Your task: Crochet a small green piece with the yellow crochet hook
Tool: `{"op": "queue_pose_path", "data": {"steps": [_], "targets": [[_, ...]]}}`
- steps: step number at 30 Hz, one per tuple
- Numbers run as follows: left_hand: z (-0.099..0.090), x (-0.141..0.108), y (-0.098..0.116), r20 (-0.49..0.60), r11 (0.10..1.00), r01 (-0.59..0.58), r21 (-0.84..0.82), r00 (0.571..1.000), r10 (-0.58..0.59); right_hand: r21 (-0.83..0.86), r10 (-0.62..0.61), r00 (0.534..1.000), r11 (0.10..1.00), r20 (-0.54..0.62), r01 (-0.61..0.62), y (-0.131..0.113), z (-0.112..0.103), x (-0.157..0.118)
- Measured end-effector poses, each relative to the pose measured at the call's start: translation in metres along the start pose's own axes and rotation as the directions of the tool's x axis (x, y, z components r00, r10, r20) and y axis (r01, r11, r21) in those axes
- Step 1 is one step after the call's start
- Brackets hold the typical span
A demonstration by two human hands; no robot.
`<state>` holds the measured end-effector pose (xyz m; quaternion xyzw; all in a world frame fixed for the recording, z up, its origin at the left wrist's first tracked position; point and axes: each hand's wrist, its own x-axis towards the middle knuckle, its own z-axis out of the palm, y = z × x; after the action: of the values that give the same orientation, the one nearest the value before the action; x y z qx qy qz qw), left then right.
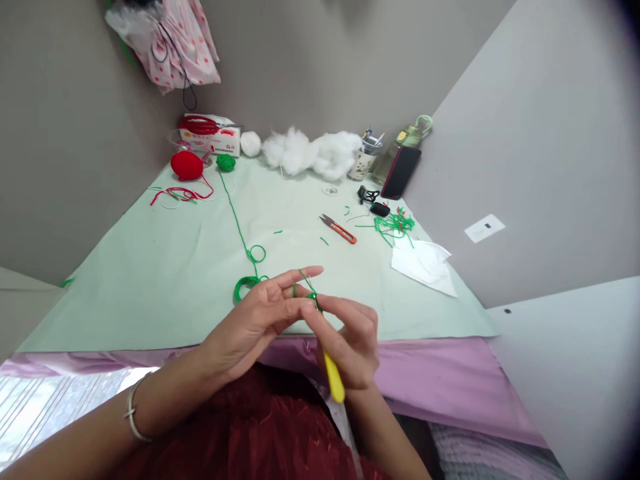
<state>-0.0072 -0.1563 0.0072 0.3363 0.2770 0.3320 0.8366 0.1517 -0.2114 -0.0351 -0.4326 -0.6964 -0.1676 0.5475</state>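
Note:
My right hand [350,340] grips a crochet hook by its yellow handle [333,377], which points down toward me. The hook's tip meets a small bit of green crochet work [313,297], pinched between my left thumb and fingers. Green yarn loops over the raised index finger of my left hand [260,310] and round another finger. A coil of green yarn [244,288] lies on the table just behind the left hand. From there a strand [235,215] runs back to a small green yarn ball [225,163]. My fingers partly hide the crochet work.
Orange-handled thread snips [340,229] lie beyond my hands. At the back are a red yarn ball [187,165], white stuffing [310,153], a pen cup [364,160], a bottle [395,157] and a phone [401,172]. Green yarn scraps [395,225] and white tissue [423,263] lie right.

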Motion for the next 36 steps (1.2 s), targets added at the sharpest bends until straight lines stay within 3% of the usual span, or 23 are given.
{"op": "queue_pose_path", "data": {"steps": [3, 5, 7, 9, 14, 16, 21, 25, 27, 32, 34, 36], "targets": [[-0.004, 0.003, 0.004, -0.017, 1.0, 0.011, -0.008, 1.0, -0.011, 0.327, 0.279, 0.96, 0.908, -0.001, -0.263, 0.001, -0.002, 0.01], [-0.005, 0.004, 0.006, -0.019, 0.998, -0.042, 0.052, 0.999, 0.043, 0.522, 0.456, 0.89, 0.752, 0.028, -0.402, 0.002, -0.003, 0.017], [-0.004, 0.003, 0.005, -0.005, 0.985, -0.102, 0.138, 0.995, 0.104, 0.64, 0.553, 0.829, 0.609, 0.081, -0.469, 0.002, -0.002, 0.021], [-0.001, 0.002, 0.004, 0.012, 0.965, -0.148, 0.218, 0.989, 0.15, 0.679, 0.576, 0.805, 0.535, 0.143, -0.503, 0.002, 0.0, 0.022], [0.002, 0.003, 0.001, 0.007, 0.942, -0.176, 0.285, 0.983, 0.182, 0.617, 0.566, 0.805, 0.574, 0.176, -0.539, 0.0, 0.001, 0.018], [0.001, 0.004, 0.002, 0.018, 0.951, -0.159, 0.265, 0.987, 0.16, 0.639, 0.577, 0.794, 0.54, 0.192, -0.547, 0.001, 0.0, 0.02], [-0.006, 0.005, 0.007, 0.165, 0.993, -0.014, 0.116, 0.986, -0.005, 0.748, 0.629, 0.707, 0.289, 0.323, -0.598, 0.009, -0.004, 0.03], [-0.008, 0.004, 0.008, 0.196, 0.99, -0.05, 0.133, 0.98, 0.024, 0.767, 0.634, 0.643, 0.12, 0.429, -0.63, 0.013, -0.005, 0.032], [-0.006, 0.003, 0.006, 0.17, 0.977, -0.091, 0.191, 0.984, 0.058, 0.775, 0.637, 0.654, 0.138, 0.408, -0.617, 0.011, -0.003, 0.028], [0.0, 0.001, 0.001, 0.103, 0.853, -0.198, 0.483, 0.98, 0.169, 0.673, 0.616, 0.744, 0.438, 0.258, -0.596, 0.004, 0.003, 0.013], [0.0, 0.0, 0.002, 0.109, 0.815, -0.225, 0.534, 0.974, 0.198, 0.665, 0.623, 0.744, 0.452, 0.242, -0.594, 0.004, 0.003, 0.012], [0.0, 0.0, 0.003, 0.113, 0.826, -0.223, 0.518, 0.975, 0.193, 0.693, 0.648, 0.722, 0.405, 0.244, -0.597, 0.006, 0.002, 0.015]]}}
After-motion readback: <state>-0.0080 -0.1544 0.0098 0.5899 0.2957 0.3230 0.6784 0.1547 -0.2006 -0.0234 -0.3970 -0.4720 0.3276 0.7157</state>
